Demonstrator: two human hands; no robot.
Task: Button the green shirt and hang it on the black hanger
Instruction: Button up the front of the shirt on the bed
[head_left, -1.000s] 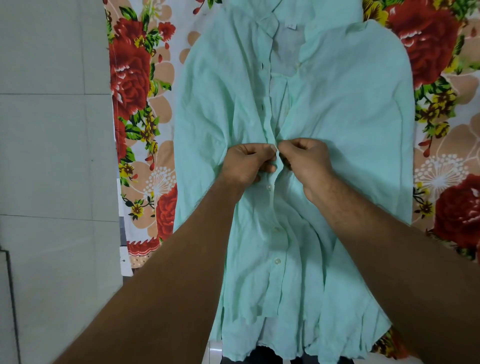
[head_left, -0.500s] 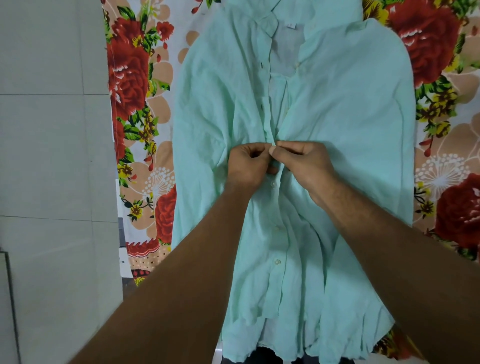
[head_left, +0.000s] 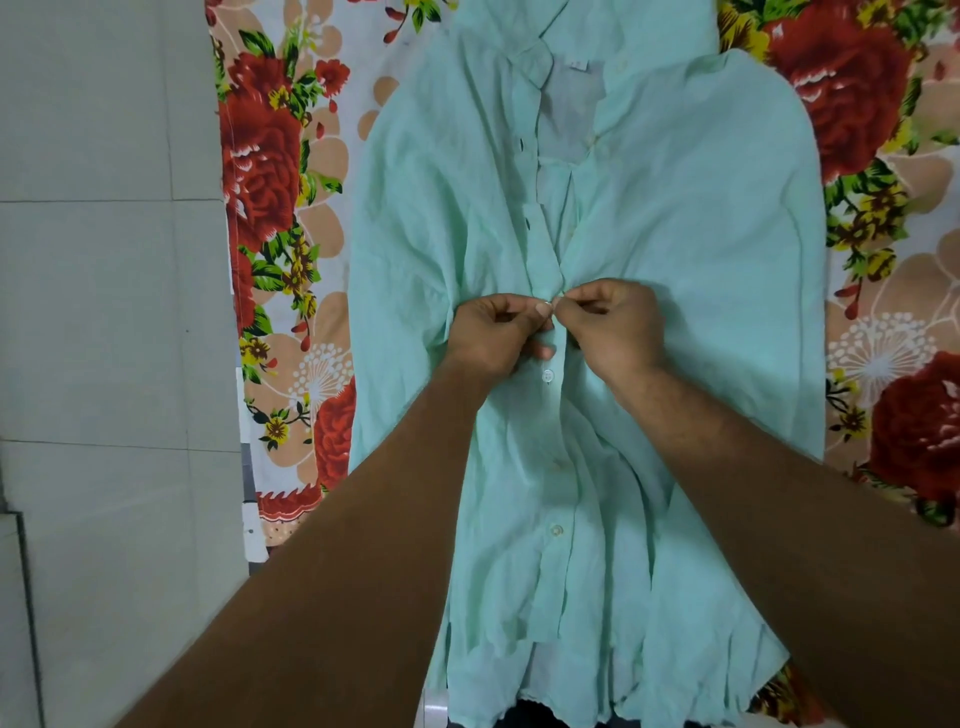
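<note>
I have the green shirt (head_left: 701, 260) lying front up on a floral sheet (head_left: 270, 171), collar (head_left: 535, 57) at the far end and hem near. The cloth is thin, crinkled and pale mint, with a small white label (head_left: 576, 63) inside the open neck.

The left hand (head_left: 493, 338) and right hand (head_left: 613, 327) meet at mid-chest. Their fingers are curled, each pinching one edge of the front placket, with fingertips touching. What sits between the fingertips is too small for me to make out.

Just nearer than the hands, a round white button (head_left: 547, 375) sits on the closed placket, with a second button (head_left: 556, 530) nearer still. Beyond the hands the front gapes, and dark buttonholes (head_left: 527, 223) show on the left strip.

Smooth pale floor tiles (head_left: 104, 312) lie to the left. The collar's far part is cut off. A dark shape (head_left: 524, 719) under the hem is cropped, and I cannot tell what it is.
</note>
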